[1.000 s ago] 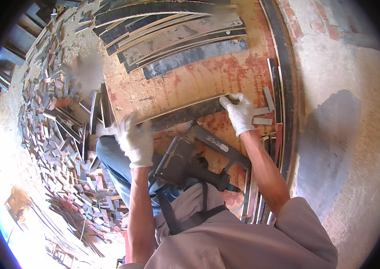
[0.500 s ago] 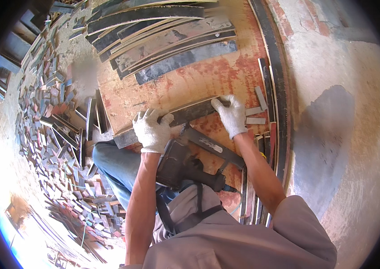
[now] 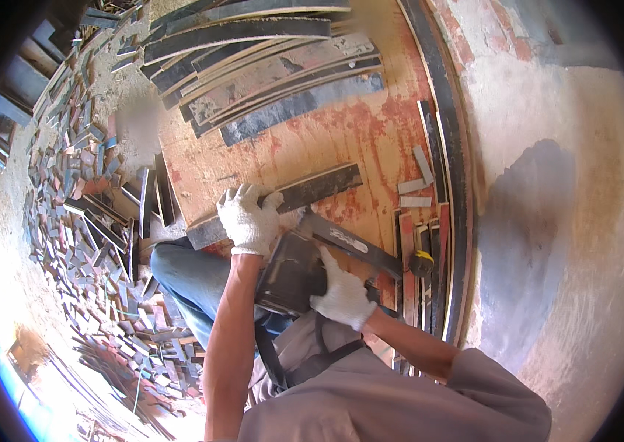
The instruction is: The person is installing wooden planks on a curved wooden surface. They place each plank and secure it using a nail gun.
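We see no container in view; loose offcuts (image 3: pixel 76 243) lie scattered on the ground well to the left of our fingers. Our left hand (image 3: pixel 249 219) presses flat, fingers spread and closed on nothing, onto a dark wooden strip (image 3: pixel 304 193) lying on the reddish board (image 3: pixel 312 140). The strip's long axis runs from under these fingers up and to the right. Our right hand (image 3: pixel 341 295) grips the dark nail gun (image 3: pixel 304 269), fingers wrapped around its body, just below the left fingers. Stacked strips (image 3: pixel 267 66) lie well beyond the fingertips.

Tool (image 3: pixel 293 272) body (perhaps a nailer) half-hidden.
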The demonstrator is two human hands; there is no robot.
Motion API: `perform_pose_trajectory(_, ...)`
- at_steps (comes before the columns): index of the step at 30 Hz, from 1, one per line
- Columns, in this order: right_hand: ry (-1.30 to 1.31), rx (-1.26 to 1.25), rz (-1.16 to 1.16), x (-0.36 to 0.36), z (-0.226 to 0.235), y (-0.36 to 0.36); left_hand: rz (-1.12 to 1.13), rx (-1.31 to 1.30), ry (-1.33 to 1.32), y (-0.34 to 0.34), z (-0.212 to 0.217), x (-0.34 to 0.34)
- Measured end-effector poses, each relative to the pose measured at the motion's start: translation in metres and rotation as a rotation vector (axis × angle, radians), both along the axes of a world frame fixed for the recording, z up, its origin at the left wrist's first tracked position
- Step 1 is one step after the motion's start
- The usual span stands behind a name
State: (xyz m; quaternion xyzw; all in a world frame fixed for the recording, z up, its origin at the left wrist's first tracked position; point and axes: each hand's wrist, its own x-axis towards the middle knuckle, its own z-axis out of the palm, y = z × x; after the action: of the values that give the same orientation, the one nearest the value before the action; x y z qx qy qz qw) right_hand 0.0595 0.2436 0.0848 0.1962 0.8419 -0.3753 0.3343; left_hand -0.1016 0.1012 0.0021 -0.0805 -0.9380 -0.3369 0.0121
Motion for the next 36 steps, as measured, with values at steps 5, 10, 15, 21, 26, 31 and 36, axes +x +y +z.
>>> perform_pose_trajectory(5, 0.153, -0.209, -0.199, 0.017, 0.032, 0.081, -0.004, 0.019, -0.017, 0.001, 0.001, 0.001)
perform_pose_trajectory(10, -0.062, -0.332, -0.640, -0.024, 0.087, 0.113, -0.006, 0.017, 0.020, 0.000, -0.002, 0.002)
perform_pose_trajectory(15, -0.060, -0.285, -0.624, -0.056, 0.082, 0.131, -0.001, -0.006, 0.010, -0.001, -0.001, 0.002)
perform_pose_trajectory(21, -0.096, -0.356, -0.614, -0.054, 0.070, 0.142, 0.002, -0.010, 0.012, 0.000, -0.002, 0.002)
perform_pose_trajectory(26, -0.080, -0.336, -0.648, -0.068, 0.082, 0.130, 0.000, 0.011, 0.033, -0.001, -0.003, 0.002)
perform_pose_trajectory(31, -0.116, -0.308, -0.638, -0.063, 0.085, 0.127, -0.006, 0.035, 0.027, -0.002, -0.003, 0.002)
perform_pose_trajectory(36, -0.125, -0.337, -0.510, -0.059, 0.075, 0.122, -0.025, 0.027, 0.037, -0.002, -0.003, 0.000)
